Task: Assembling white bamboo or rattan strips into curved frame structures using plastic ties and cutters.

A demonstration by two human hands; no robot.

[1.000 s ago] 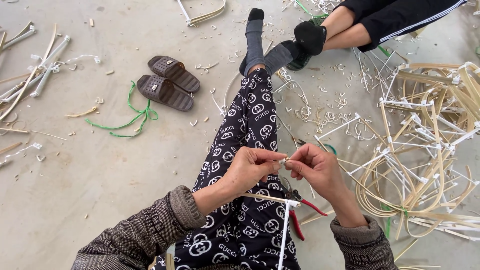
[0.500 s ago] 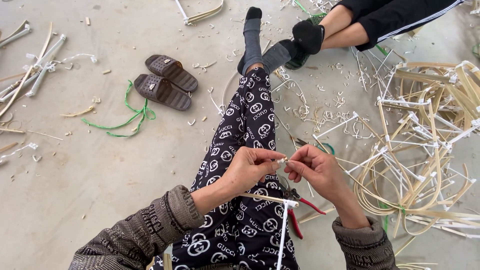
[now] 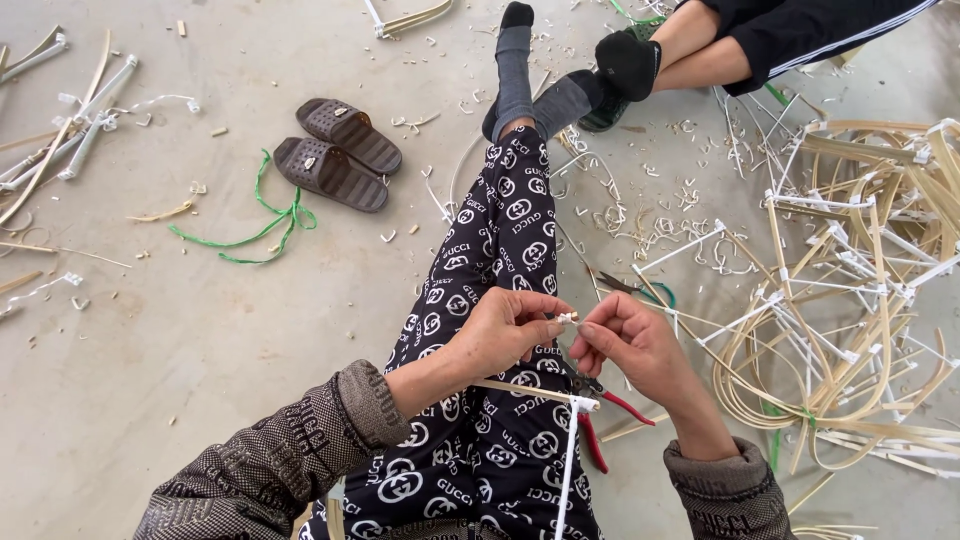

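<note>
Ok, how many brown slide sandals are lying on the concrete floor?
2: one brown slide sandal farther up on the floor, the other brown slide sandal alongside it, nearer the green cord. None look hidden.

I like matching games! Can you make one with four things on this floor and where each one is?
Things:
1. brown slippers
2. green cord
3. red-handled pliers
4. pile of bent strips

Places:
A. on the lap, under the hands
B. far right of the floor
C. just below the slippers, left of the leg
D. upper left of the patterned leg

Pairs: 1-D, 2-C, 3-A, 4-B
</note>
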